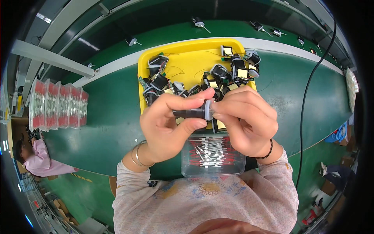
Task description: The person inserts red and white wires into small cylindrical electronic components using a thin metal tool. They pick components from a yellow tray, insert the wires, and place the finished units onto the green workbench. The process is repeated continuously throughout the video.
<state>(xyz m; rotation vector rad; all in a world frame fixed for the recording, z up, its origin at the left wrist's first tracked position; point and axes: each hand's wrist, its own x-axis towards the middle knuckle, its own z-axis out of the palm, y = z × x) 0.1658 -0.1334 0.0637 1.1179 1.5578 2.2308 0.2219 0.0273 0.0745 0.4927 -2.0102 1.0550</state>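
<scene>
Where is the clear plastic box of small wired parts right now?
In the head view, the clear box sits low-centre on the green belt, under both hands, nearer than the yellow tray.

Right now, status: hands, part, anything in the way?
Left hand pinching black cylinder part. Right hand on its white ring end. Both held above clear pin box, yellow tray behind. Nothing in the way.

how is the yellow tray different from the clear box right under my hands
The yellow tray is opaque and lies farther back, piled with chunky black coil parts. The clear box is see-through, looks smaller and sits nearer you, holding thin red and white pins. Both rest on the green belt.
</scene>
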